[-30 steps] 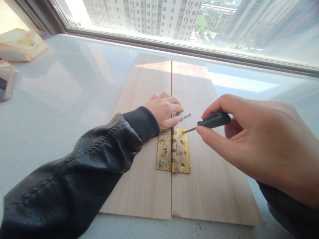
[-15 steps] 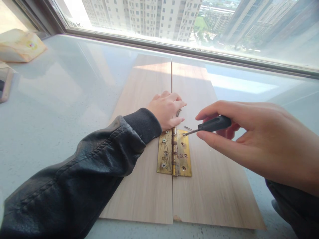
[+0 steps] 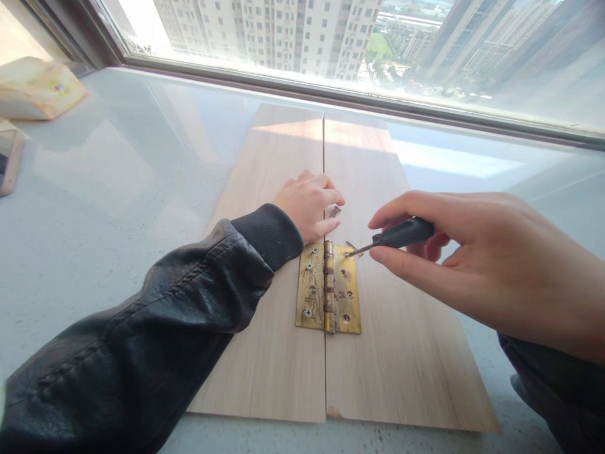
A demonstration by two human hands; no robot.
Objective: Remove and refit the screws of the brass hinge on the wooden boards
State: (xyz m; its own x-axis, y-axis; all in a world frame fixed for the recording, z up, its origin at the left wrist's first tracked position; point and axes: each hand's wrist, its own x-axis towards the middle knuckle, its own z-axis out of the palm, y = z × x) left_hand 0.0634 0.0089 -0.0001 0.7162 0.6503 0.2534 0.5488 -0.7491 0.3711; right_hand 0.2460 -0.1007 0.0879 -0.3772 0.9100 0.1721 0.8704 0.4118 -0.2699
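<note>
Gripping screwdriver point(image 3: 404, 232) at hinge point(image 3: 329, 288): right hand point(image 3: 482, 261); left hand point(image 3: 307, 205) by screw point(image 3: 335, 212), grasp unclear.

Counter's point(image 3: 108, 252) white with dark specks, and there's a bright sun patch point(image 3: 463, 157) over on the right. Top left sits a pale yellowish packet point(image 3: 42, 88), and just below it some pink-rimmed thing point(image 3: 13, 167), cut off so can't tell what. Brown-framed window point(image 3: 246, 79) behind, looking way down past towers point(image 3: 278, 38) to some grass point(image 3: 378, 45).
</note>
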